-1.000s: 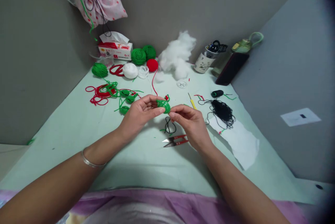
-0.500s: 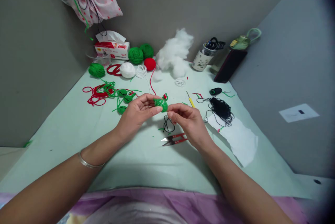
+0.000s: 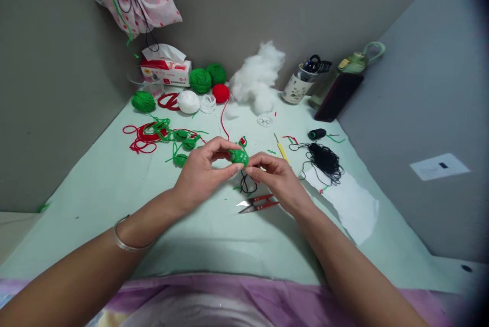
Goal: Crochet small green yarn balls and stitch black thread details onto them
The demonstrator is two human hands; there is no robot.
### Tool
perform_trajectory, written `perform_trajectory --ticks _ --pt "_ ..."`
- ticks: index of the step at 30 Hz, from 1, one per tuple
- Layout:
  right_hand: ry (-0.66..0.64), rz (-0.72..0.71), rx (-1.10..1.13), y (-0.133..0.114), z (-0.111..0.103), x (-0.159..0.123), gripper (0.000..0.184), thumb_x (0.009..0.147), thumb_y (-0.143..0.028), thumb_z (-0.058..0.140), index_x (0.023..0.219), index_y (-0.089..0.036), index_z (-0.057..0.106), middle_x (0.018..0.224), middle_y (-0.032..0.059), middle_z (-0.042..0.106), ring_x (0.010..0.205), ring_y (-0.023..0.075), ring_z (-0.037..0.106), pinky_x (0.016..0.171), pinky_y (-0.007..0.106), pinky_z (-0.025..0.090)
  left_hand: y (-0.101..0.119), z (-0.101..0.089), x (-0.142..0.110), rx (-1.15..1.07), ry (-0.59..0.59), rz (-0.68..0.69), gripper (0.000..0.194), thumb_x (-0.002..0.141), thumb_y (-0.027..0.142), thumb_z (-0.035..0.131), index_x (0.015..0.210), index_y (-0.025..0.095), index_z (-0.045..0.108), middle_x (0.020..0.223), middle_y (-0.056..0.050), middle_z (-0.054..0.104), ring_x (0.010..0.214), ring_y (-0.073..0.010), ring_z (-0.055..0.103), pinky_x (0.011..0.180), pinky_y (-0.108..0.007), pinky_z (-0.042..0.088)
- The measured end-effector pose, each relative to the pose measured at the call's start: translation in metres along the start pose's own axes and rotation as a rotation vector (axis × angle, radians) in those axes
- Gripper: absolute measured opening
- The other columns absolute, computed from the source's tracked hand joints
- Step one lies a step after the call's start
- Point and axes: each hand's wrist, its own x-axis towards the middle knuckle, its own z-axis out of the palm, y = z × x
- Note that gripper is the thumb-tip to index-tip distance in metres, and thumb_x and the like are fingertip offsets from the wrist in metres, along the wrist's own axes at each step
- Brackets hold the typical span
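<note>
Green crochet piece (image 3: pixel 239 158) — in left hand (image 3: pixel 198 174), at fingertips.

A thin, silver-coloured bangle (image 3: pixel 132 249) circles my left wrist, a plain rounded band with a shine. My forearms (image 3: pixel 344 250) and fingers (image 3: pixel 263 159) are bare; pale, whitish cloth (image 3: pixel 198 311) covers my lap.

the tissue box (image 3: pixel 167 74) bears printed characters, too small and blurred to read.

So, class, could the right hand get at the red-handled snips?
Probably yes: the snips lie close to the right hand, nothing visible between, though it is occupied at the green piece.
</note>
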Motion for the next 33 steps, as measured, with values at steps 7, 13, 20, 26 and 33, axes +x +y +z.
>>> perform_trajectory --ticks 7,13,20,26,33 --pt "-0.004 0.032 0.04 0.001 0.001 0.001 0.025 0.076 -0.041 0.082 0.076 -0.019 0.071 0.062 -0.0037 0.053 0.059 0.0108 0.043 0.059 0.027 0.035 0.001 -0.001 0.0 0.039 -0.006 -0.033 0.023 0.076 0.026 0.082 0.095 0.022 0.072 0.095 -0.004 0.073 0.094 -0.0222 0.067 0.09 -0.037 0.053" --pt "-0.005 0.023 0.102 0.001 0.003 -0.001 0.023 0.076 -0.038 0.083 0.075 -0.019 0.071 0.06 -0.0042 0.055 0.056 0.0101 0.046 0.057 0.026 0.037 -0.003 0.001 0.002 -0.218 -0.071 -0.095 0.03 0.072 0.028 0.088 0.096 0.021 0.072 0.093 -0.001 0.073 0.091 -0.0192 0.068 0.085 -0.032 0.054" --pt "0.06 -0.014 0.0 0.001 0.005 0.002 0.025 0.074 -0.04 0.083 0.077 -0.017 0.072 0.061 -0.0032 0.059 0.057 0.0101 0.05 0.057 0.026 0.04 -0.007 0.002 0.002 -0.137 -0.025 -0.073 0.031 0.069 0.027 0.091 0.094 0.02 0.073 0.091 0.0 0.073 0.087 -0.0168 0.068 0.083 -0.029 0.054" --pt "-0.038 0.114 0.185 0.006 -0.001 0.003 0.025 0.073 -0.032 0.084 0.089 -0.017 0.072 0.073 -0.0018 0.068 0.06 0.0106 0.062 0.064 0.027 0.049 -0.006 0.003 0.001 -0.044 -0.041 -0.003 0.026 0.072 0.023 0.087 0.094 0.019 0.072 0.09 -0.002 0.073 0.089 -0.0179 0.067 0.087 -0.031 0.054" --pt "-0.067 0.22 0.348 0.0 -0.005 0.003 0.027 0.069 -0.028 0.088 0.09 -0.018 0.074 0.077 -0.0015 0.072 0.063 0.0092 0.066 0.069 0.025 0.054 -0.009 0.003 0.001 -0.02 -0.074 -0.016 0.024 0.072 0.02 0.084 0.092 0.019 0.071 0.094 -0.002 0.073 0.091 -0.0182 0.067 0.089 -0.033 0.052"
